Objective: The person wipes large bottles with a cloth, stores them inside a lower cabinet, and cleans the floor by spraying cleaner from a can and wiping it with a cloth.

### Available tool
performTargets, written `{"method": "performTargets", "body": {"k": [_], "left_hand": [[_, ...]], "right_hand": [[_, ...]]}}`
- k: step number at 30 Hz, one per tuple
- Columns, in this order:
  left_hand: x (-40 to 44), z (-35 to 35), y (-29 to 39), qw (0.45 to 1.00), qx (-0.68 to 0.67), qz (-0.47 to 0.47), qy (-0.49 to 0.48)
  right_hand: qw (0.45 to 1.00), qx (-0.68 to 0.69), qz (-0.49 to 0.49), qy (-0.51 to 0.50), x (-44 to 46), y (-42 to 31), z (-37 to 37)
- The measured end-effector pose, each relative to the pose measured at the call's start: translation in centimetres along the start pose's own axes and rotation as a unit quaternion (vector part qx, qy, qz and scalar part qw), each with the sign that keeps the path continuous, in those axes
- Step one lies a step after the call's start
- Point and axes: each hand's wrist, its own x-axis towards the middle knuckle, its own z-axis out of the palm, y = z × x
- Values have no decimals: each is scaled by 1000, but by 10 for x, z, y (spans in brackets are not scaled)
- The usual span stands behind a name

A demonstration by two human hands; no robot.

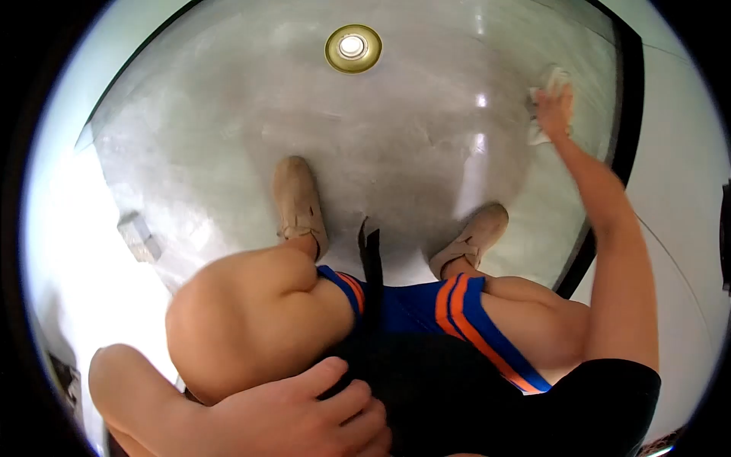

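My right hand [554,114] is stretched out at the upper right, pressing a crumpled white cloth [560,78] against the grey, shiny floor [411,145]. The cloth sticks out above and beside the fingers, near the dark edging. My left hand [316,415] rests against the black shirt [434,388] at the bottom, its fingers slightly bent and apart, with nothing visible in it.
A gold-rimmed round fitting [333,49] with a bright centre is set in the floor ahead. My tan shoes [297,190] stand on the floor. Black edging [629,99] runs along the right beside a white wall [681,129]. A small grey block [137,234] lies at left.
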Motion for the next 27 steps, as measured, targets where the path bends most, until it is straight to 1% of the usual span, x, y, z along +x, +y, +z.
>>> {"method": "performTargets", "body": {"k": [1,3,4,5,6,7,8,9,11,14,16,18,19,20,21,22,23,24,26,27], "left_hand": [[-4,-2,-9,999,15,25,-37],[-12,-3,-23,996,42,64,-35],[-13,-2,-30,995,51,83,-35],[-13,-9,-36,990,58,117,-63],[-15,-5,-42,982,81,142,-95],[-15,-1,-47,972,106,166,-128],[-15,0,-50,959,136,189,-159],[-15,-2,-50,968,117,172,-140],[-13,-8,-50,981,82,138,-109],[-9,-14,-49,984,47,112,-131],[-8,-14,-50,983,26,113,-140],[0,-13,-47,982,16,111,-151],[5,-11,-48,982,18,109,-155],[9,-12,-49,981,18,106,-159],[11,-17,-48,979,21,108,-173],[10,-26,-49,976,20,110,-186],[12,-31,-47,974,25,108,-200],[15,-36,-49,970,25,115,-212],[15,-45,-51,963,25,128,-238],[18,-50,-55,956,13,138,-258]], "right_hand": [[998,53,-5,24,-32,-47,-14],[983,146,-58,91,-74,-117,-27],[970,217,-46,103,-100,-164,-33],[950,288,-35,117,-126,-210,-38],[941,311,-76,111,-152,-262,-62],[953,262,-125,92,-176,-303,-72],[903,420,-89,-20,-197,-338,-92],[930,295,-221,-17,-220,-361,-88],[929,238,-277,-64,-241,-392,-93],[913,181,-367,-7,-229,-364,-77],[920,193,-341,15,-201,-322,-73],[955,141,-258,49,-158,-262,-65],[971,66,-227,-17,-132,-226,-74],[985,25,-169,-39,-108,-184,-63],[994,36,-102,-11,-87,-144,-47],[994,-1,-32,-100,-64,-98,-40],[995,83,53,-18,-62,-55,-23],[975,163,137,65,-67,-22,-11],[972,130,174,86,-120,17,27],[969,111,195,100,-146,21,46]]}}
